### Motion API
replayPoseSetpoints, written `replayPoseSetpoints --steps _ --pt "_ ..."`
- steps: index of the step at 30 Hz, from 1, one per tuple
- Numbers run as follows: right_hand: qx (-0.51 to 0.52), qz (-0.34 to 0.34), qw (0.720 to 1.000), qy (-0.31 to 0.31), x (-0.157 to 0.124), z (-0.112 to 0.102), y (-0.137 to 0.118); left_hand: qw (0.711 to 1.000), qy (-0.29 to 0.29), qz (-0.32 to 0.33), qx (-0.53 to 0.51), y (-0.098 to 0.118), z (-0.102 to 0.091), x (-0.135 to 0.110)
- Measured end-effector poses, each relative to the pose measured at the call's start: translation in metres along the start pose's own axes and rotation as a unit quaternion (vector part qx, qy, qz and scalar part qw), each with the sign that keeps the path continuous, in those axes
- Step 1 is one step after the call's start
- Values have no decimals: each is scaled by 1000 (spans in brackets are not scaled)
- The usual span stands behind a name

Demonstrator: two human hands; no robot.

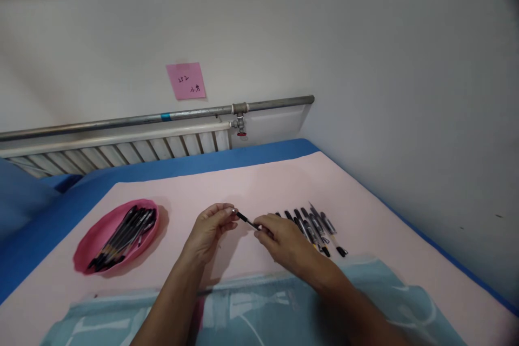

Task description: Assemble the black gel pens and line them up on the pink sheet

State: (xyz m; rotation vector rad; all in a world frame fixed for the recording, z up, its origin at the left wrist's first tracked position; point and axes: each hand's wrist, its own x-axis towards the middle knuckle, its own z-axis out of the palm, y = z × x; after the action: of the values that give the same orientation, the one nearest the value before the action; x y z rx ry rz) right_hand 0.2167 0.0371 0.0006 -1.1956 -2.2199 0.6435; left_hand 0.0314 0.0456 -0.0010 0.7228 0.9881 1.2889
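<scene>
Between my two hands, over the pink table surface, is a slim black pen. My left hand pinches its upper left end between thumb and fingers. The thumb and fingers of my right hand close on its lower right end, hiding that tip. Just right of my right hand lie several black and clear pens, side by side, some partly behind the hand. To the left, a pink oval basket holds a bundle of dark pens.
A light blue cloth or clear cover lies along the near edge, under my forearms. Blue covering borders the pink sheet. Behind stand a white radiator and a metal pipe; a wall rises on the right.
</scene>
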Motion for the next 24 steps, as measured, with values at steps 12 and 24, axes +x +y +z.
replayPoseSetpoints --steps 12,24 --pt "-132 -40 988 72 -1 5 -7 999 36 12 -3 -1 2 0" --pt "28 15 998 54 2 7 -7 1000 17 9 15 -1 2 1"
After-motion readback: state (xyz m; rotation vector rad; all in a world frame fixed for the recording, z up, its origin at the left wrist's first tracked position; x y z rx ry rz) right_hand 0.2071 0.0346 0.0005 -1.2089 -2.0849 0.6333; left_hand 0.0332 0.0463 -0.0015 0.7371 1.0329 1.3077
